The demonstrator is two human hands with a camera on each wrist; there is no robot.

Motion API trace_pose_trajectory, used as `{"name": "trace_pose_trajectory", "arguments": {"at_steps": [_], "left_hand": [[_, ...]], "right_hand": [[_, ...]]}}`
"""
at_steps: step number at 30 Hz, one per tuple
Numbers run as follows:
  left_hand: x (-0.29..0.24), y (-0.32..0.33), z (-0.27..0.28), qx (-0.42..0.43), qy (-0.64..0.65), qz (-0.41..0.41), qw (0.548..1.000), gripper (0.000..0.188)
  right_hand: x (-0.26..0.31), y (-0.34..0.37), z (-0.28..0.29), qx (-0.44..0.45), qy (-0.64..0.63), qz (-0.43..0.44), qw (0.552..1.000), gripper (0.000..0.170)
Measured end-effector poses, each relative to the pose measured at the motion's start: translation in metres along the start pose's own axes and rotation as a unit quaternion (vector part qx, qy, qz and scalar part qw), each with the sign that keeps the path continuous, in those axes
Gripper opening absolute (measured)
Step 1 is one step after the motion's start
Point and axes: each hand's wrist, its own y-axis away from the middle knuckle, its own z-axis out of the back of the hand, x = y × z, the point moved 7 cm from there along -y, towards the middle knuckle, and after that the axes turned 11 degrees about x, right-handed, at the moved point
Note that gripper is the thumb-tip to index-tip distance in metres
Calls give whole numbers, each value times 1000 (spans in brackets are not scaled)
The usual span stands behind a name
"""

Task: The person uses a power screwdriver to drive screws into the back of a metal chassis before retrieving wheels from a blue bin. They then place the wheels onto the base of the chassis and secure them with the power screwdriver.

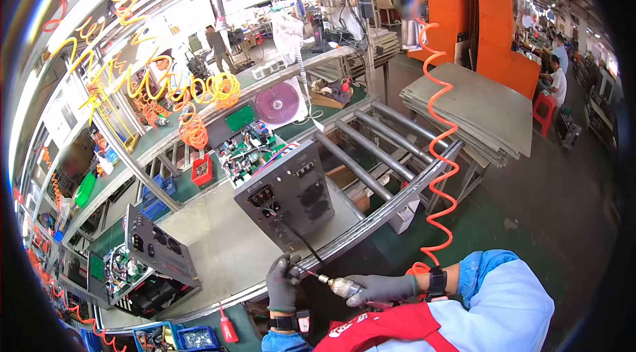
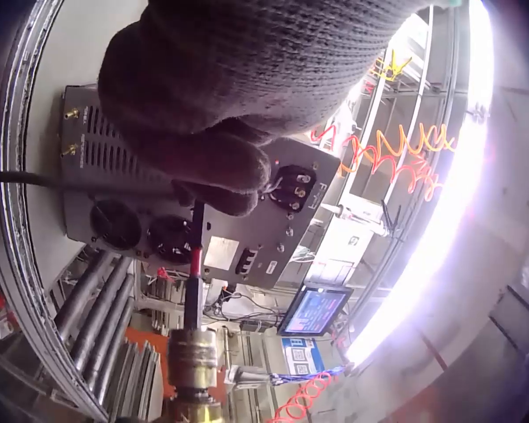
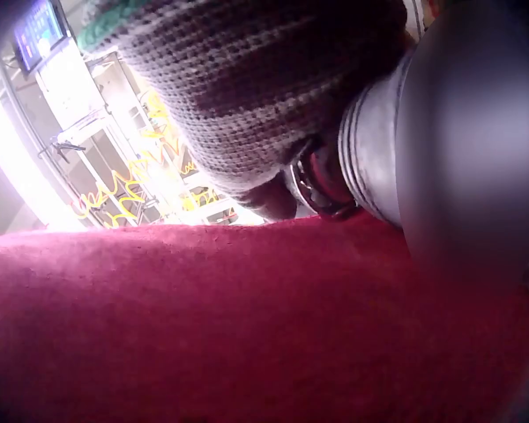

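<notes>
In the head view my gloved left hand has its fingers curled at the tip of a thin driver bit. The left wrist view shows these fingertips pinching the end of the dark bit, which has a red band, beside a black cable. My gloved right hand grips the air screwdriver, its bit pointing to the left hand. The screwdriver's metal chuck shows below the left fingers. Just beyond the hands stands a dark equipment panel with fans and sockets; circuit boards lie behind it.
An orange coiled hose hangs at the right. Metal rollers lie beyond the bench rail. A second panelled unit stands at the left, near a red bottle and a blue parts bin. A red apron fills the lower right wrist view.
</notes>
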Motion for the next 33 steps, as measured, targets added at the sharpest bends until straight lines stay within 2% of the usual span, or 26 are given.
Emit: {"name": "trace_pose_trajectory", "arguments": {"at_steps": [3, 6, 9, 12, 15, 17, 18, 19, 21, 24, 26, 28, 31, 33], "left_hand": [[3, 0, -18, 19, -42, -3, 999, 29], [15, -2, -17, -1, 3, 10, 1000, 28], [27, -6, -14, -4, 51, 47, 998, 25], [37, -12, -16, -1, 126, 52, 991, 21], [40, -15, -21, 25, 200, 43, 978, 19], [37, -15, -24, 52, 188, 33, 980, 17], [32, -13, -31, 66, 181, 28, 981, 16], [23, -13, -33, 47, 55, 10, 997, 19], [-2, -14, -46, 9, -199, -25, 980, 25], [-20, -19, -63, 21, -238, -51, 970, 43], [-41, -23, -73, -50, -227, -126, 964, 50], [-59, -44, -52, -90, -183, -176, 963, 44], [-80, -75, -54, -54, -211, -135, 967, 37], [-85, -92, -50, -59, -214, -119, 968, 31]], "right_hand": [[3, 6, -1, 13, -21, -15, 1000, 59], [-14, 7, 8, -14, -9, -19, 1000, 71], [-10, 14, 12, -28, 1, 4, 1000, 72], [8, 22, 11, -31, 9, 34, 999, 72], [3, 20, 13, -13, -25, 21, 999, 70], [-3, 18, 14, 33, -125, 22, 991, 67], [-5, 17, 14, 56, -174, 23, 983, 65], [-7, 17, 17, 51, -188, 13, 981, 65], [-11, 16, 21, 42, -215, -8, 976, 63], [5, 18, 26, 2, -184, 13, 983, 62], [25, 20, 32, -18, -163, 49, 985, 62], [41, 21, 41, -36, -146, 65, 987, 62], [59, 25, 52, -66, -120, 74, 988, 60], [67, 25, 57, -49, -126, 73, 988, 64]]}}
